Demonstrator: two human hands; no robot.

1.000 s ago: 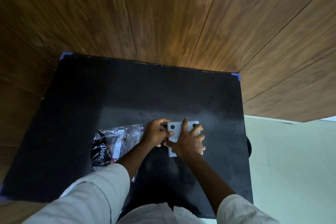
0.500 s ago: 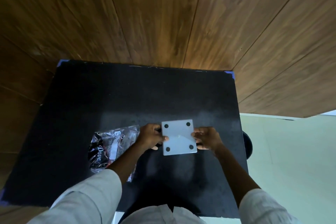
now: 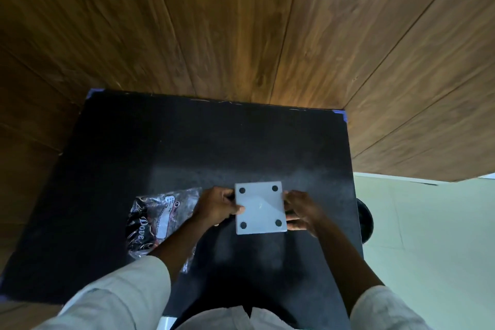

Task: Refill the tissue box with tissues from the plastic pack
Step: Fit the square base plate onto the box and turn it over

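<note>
The tissue box is a white square box turned bottom up, showing a flat panel with a dark round foot in each corner. It rests on the black table near the front centre. My left hand grips its left side and my right hand grips its right side. The plastic pack, crinkled clear and black film with a white label, lies flat to the left, partly under my left forearm. No tissues are visible.
Wood panelling rises directly behind the table and continues on the right. A dark round object sticks out past the table's right edge above a pale floor. Blue tape marks the table's far corners.
My right hand slid off the top of the box to its right side, uncovering the whole bottom panel. The left hand stayed on the left side. The camera tilted slightly.
</note>
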